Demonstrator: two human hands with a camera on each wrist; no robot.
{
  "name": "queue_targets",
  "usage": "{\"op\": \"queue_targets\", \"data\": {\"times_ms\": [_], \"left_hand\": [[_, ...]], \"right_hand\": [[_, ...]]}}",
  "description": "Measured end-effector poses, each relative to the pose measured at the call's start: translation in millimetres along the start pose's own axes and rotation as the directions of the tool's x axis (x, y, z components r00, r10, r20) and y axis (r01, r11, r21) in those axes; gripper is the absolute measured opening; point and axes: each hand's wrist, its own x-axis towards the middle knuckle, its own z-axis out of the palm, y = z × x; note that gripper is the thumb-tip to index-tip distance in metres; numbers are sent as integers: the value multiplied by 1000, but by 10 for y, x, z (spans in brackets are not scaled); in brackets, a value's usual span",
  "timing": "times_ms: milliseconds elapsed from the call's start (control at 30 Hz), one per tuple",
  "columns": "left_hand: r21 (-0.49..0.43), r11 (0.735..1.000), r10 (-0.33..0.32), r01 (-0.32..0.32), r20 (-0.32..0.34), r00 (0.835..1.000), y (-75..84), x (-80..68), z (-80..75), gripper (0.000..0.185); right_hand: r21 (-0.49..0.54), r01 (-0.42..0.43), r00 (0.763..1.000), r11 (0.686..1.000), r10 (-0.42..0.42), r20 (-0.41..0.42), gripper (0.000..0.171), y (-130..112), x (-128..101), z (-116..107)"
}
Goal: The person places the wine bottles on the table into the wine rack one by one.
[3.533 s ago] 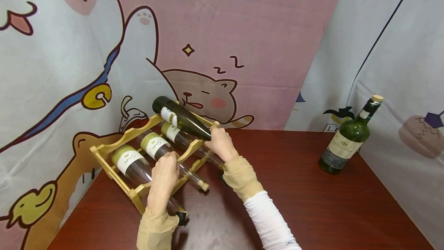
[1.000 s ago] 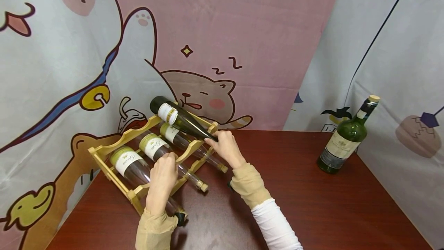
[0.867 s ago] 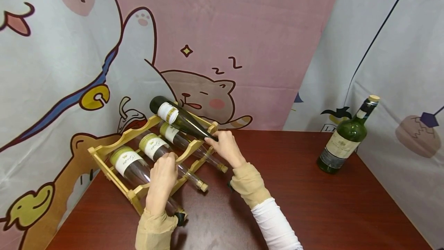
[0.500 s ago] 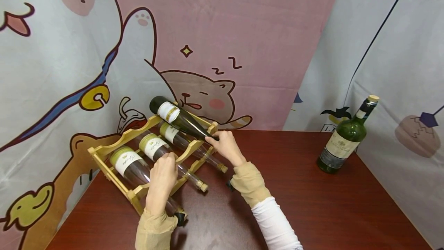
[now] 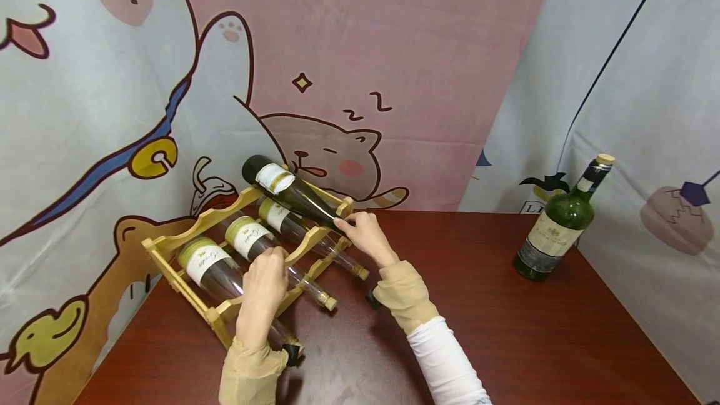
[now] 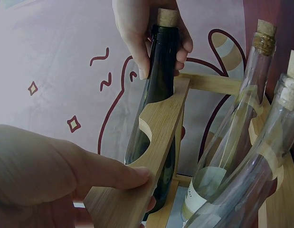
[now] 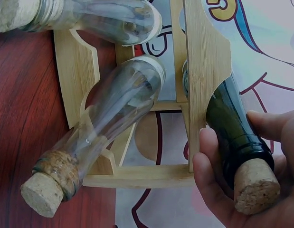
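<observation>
The right hand (image 5: 364,236) is closed around the neck of a dark green bottle (image 5: 289,190), near its cork (image 7: 256,185). This bottle lies tilted on the top level of a wooden rack (image 5: 185,230), with its base higher and toward the wall, and its neck rests in a notch of the upper front rail (image 6: 158,124). The left hand (image 5: 261,289) rests on the front rail of the rack, and its thumb (image 6: 106,171) presses on the wood, fingers bent over it. Below, 3 clear bottles (image 5: 247,237) with white and green labels lie side by side on the lower level, corks toward the person. The rack stands on a dark red table (image 5: 478,330). 1 more green bottle (image 5: 562,220) stands upright far to the right, well apart from both hands, near the curtain (image 5: 422,49)
</observation>
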Motion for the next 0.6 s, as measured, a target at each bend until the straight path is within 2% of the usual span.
{"op": "queue_targets", "data": {"times_ms": [600], "left_hand": [[-4, 1000, 12, -12, -19, 1000, -5, 2, 4, 15]], "right_hand": [[39, -91, 995, 995, 89, 53, 41, 8, 14, 5]]}}
